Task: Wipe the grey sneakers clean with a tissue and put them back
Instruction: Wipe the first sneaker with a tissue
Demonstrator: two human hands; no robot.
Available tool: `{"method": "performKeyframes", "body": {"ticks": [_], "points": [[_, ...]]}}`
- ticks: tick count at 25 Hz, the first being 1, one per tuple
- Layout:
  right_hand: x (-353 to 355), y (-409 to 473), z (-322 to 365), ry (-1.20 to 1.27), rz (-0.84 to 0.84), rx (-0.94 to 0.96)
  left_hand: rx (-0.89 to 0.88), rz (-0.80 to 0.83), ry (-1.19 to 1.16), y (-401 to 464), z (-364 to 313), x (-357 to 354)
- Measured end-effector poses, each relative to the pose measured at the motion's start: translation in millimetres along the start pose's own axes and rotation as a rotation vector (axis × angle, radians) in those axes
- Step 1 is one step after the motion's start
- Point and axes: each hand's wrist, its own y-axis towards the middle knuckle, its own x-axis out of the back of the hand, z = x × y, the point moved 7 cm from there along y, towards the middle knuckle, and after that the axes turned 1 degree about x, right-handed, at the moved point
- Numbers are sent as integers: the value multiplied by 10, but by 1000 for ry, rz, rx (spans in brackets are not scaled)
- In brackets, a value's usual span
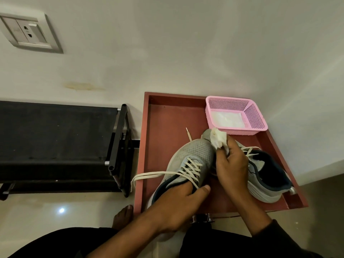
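Pale wall (167, 43), socket plate (29, 32), black rack (55, 138), glossy floor (46, 211)

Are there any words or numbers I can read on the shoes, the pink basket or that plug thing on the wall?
No text can be read anywhere.
Grey mesh sneaker with cream laces: no readable brand or label.
Second grey sneaker with dark blue lining: none visible.
Pink plastic mesh basket: no writing.
White wall socket plate: a faint mark on the left switch, too blurred to read.
Crumpled white tissue: blank.

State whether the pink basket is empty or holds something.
Not empty: white tissue lies flat on the bottom of the pink basket.
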Motion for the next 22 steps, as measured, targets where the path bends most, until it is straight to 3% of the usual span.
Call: {"method": "performKeyframes", "body": {"ticks": [5,10,13,16,22], "points": [[-112,-1,-104,-47,94,-66,313,-42,-779,64,117,-115],[-194,-17,-111,-27,123,-56,438,-105,-1079,-13,111,-28],[-241,-30,-80,-38,135,-14,500,-199,-1084,-24,172,-23],[-210,-44,-14,-29,124,21,513,-318,-877,-52,268,55],[-30,-14,80,-75,17,91,311,-251,-430,-81,70,186]]}}
